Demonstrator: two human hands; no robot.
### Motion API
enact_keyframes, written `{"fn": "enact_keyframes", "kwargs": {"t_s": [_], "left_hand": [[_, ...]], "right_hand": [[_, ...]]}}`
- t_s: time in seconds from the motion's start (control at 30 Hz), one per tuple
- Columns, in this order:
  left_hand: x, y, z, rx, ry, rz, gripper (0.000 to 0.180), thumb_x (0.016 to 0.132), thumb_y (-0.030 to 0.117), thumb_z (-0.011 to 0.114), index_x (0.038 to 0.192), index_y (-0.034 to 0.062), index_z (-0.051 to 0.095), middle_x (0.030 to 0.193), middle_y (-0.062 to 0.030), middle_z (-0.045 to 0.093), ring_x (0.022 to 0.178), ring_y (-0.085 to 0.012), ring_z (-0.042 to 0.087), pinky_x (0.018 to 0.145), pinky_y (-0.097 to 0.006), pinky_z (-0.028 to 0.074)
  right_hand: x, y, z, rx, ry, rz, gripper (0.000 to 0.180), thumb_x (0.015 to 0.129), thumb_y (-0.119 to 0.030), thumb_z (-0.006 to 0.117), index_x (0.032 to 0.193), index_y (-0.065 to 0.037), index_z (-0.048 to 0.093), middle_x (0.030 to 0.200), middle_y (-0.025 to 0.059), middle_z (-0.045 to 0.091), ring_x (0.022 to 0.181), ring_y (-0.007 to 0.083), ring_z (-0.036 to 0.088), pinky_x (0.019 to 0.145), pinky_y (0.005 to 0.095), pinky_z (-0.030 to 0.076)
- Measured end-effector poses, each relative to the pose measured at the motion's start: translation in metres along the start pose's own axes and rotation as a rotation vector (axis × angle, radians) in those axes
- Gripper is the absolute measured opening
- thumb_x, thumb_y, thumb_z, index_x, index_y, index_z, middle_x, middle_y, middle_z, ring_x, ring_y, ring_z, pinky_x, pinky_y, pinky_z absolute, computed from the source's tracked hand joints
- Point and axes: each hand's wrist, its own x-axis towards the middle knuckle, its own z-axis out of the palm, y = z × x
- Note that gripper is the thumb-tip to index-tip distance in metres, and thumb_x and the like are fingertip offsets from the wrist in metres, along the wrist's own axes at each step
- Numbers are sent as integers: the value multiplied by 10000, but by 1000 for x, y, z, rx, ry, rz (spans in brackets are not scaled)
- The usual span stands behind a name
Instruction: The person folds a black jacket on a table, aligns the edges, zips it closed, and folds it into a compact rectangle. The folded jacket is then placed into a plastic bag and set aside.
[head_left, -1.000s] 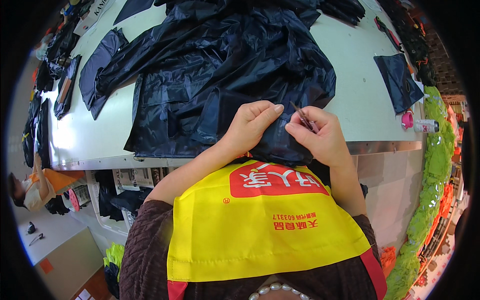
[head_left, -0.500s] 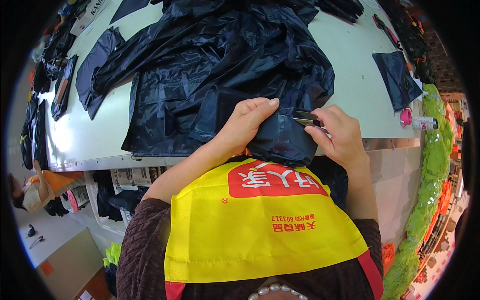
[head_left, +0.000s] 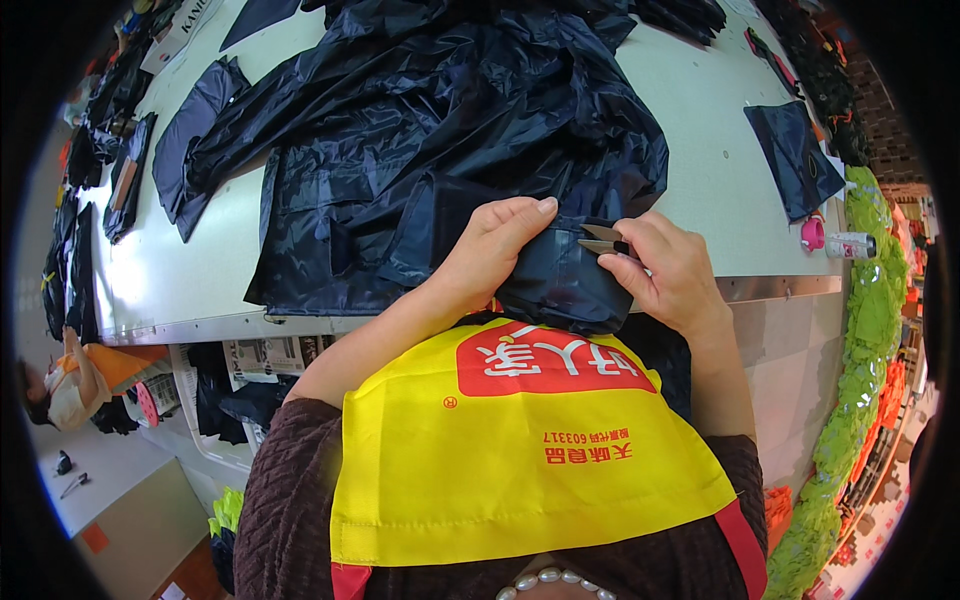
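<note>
Apron [head_left: 530,450]: yellow, red rectangular label panel at 12 o'clock on its chest, small red print line below centre. Small pink-capped white bottle [head_left: 845,243] lying at table's [head_left: 700,170] 3 o'clock edge, printed papers [head_left: 275,355] under table edge at 8 o'clock. Dark navy garment [head_left: 430,140] spread over table, its near hem hanging off at 6 o'clock. Left hand [head_left: 490,255]: fingers curled, pinching the hem fold. Right hand [head_left: 670,270]: closed on thread snips [head_left: 600,240], blades parted, tips at the fabric. Separate navy piece [head_left: 795,155] at 2 o'clock.
</note>
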Motion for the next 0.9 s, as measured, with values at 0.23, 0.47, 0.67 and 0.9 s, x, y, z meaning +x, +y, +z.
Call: {"fn": "enact_keyframes", "kwargs": {"t_s": [0.23,0.47,0.67,0.9], "left_hand": [[0,-2,-2,-34,8,8,236,939,255,541,877,60,658,797,-33,677,663,-92,629,645,-204,501],[1,-3,0,-13,5,-14,261,940,267,536,888,42,659,808,-40,677,672,-94,628,650,-209,504],[1,-3,0,-22,2,-42,280,940,289,534,891,43,659,808,-42,674,678,-95,627,658,-212,506],[-2,2,9,10,23,-48,262,937,263,546,851,41,654,741,0,640,649,-46,569,642,-185,471]], "right_hand": [[-1,2,-4,29,-51,17,221,755,-223,718,828,-62,586,684,102,547,550,284,576,471,361,457],[1,0,0,60,1,8,221,758,-218,715,828,-56,583,682,104,546,556,283,575,478,363,456],[2,0,4,-13,0,-1,232,758,-235,715,834,-61,582,678,101,546,555,277,577,475,361,456],[-1,3,6,-48,7,-54,237,749,-235,724,828,-65,579,670,92,538,545,270,575,471,355,456]]}}
